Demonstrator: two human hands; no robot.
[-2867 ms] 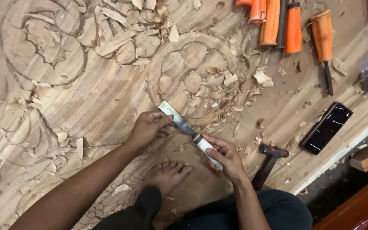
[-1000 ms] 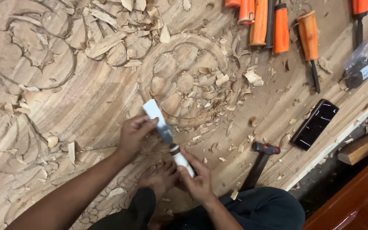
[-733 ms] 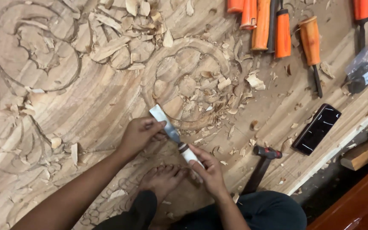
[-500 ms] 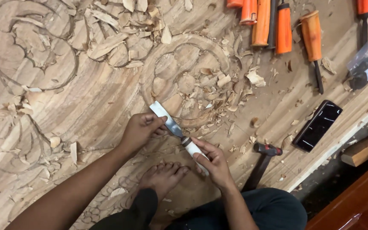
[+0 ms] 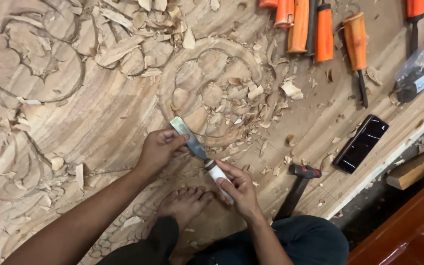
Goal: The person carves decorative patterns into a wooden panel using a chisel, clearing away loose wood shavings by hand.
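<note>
A wide flat chisel (image 5: 188,138) with a white handle points up-left onto a large carved wooden panel (image 5: 99,108). My left hand (image 5: 159,148) pinches the metal blade near its tip. My right hand (image 5: 239,189) is wrapped round the white handle lower right. The blade edge rests at the lower rim of a round floral carving (image 5: 212,88) strewn with wood chips. My bare foot (image 5: 185,203) rests on the panel just below both hands.
Several orange-handled chisels (image 5: 310,27) lie at the top right. A black phone (image 5: 360,143) and a black-handled hammer (image 5: 298,189) lie right of my hands. A small bagged item (image 5: 412,78) sits near the panel's right edge, a wood block (image 5: 415,168) beyond it.
The view has shifted slightly. Both hands stay on the chisel, and the blade has slid a little up and down along the rim of the round carving.
</note>
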